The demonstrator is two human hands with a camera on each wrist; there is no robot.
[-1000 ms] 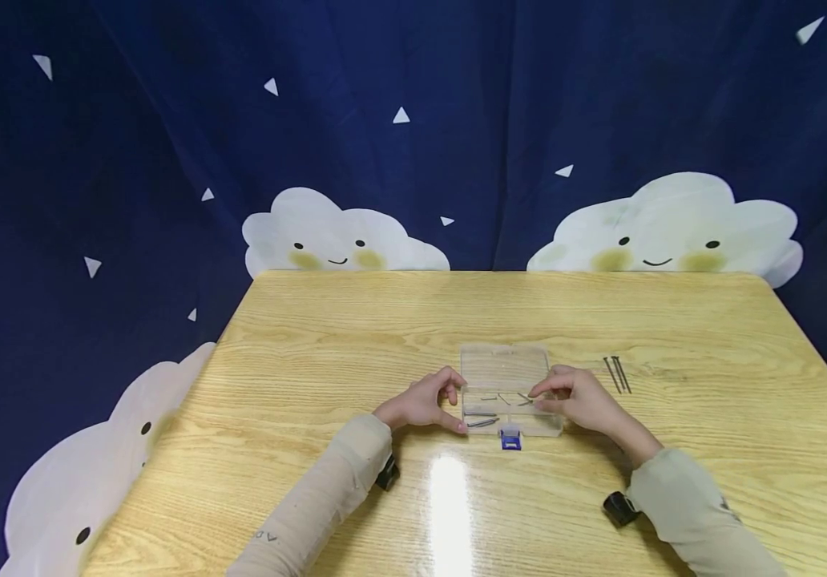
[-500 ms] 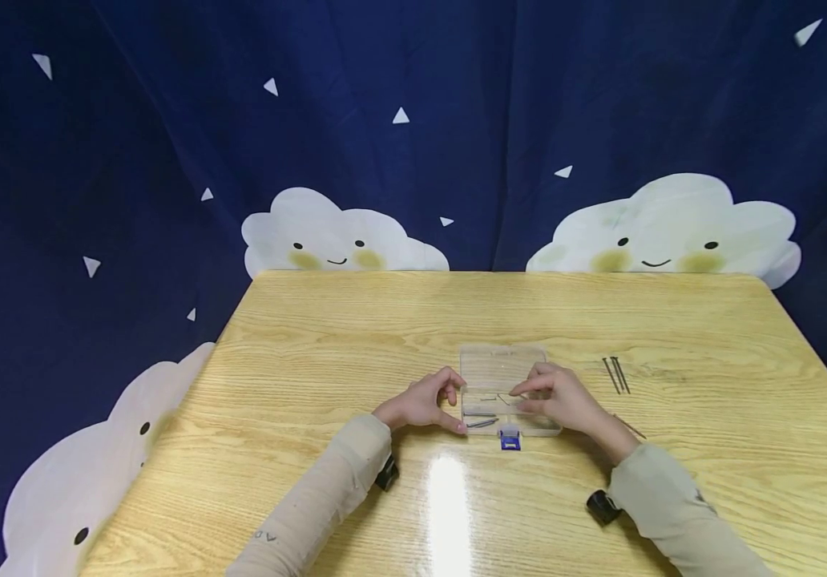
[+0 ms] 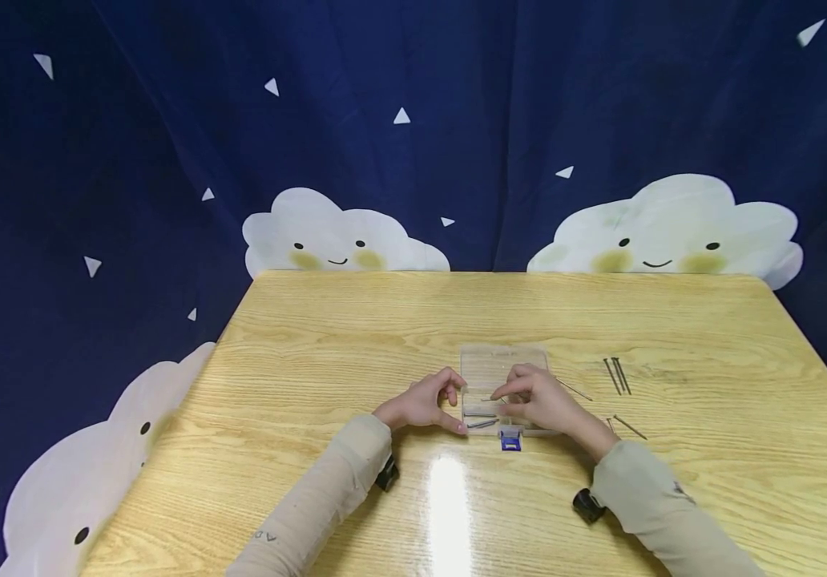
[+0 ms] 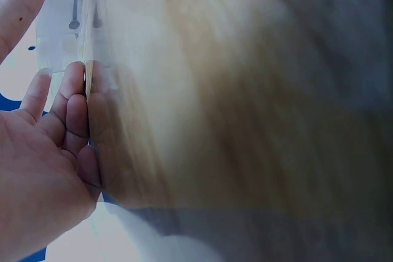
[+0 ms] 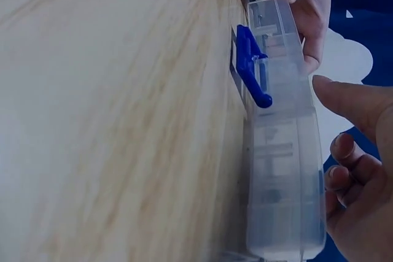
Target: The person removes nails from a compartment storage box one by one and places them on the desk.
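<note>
A clear plastic box (image 3: 503, 365) lies with its lid laid back on the table; a blue latch (image 3: 510, 441) hangs at its front, also seen as the blue latch (image 5: 250, 65) in the right wrist view. Several nails (image 3: 482, 423) lie in its compartments. My left hand (image 3: 424, 401) holds the box's left end, thumb at the near corner and fingers farther back. My right hand (image 3: 539, 401) reaches over the box, index finger and thumb a little apart close to a small nail (image 3: 487, 399). In the right wrist view nothing shows between the right thumb and fingers.
Three long nails (image 3: 617, 375) lie on the wooden table (image 3: 356, 320) to the right. Nearer stand out another nail (image 3: 630, 427) by the right wrist and a thin nail (image 3: 574, 390) beside the box. A dark blue curtain (image 3: 356, 144) hangs behind.
My right hand has shifted left across the box, from its right side to near the middle, uncovering nails on the table behind it. My left hand and the box have stayed put.
</note>
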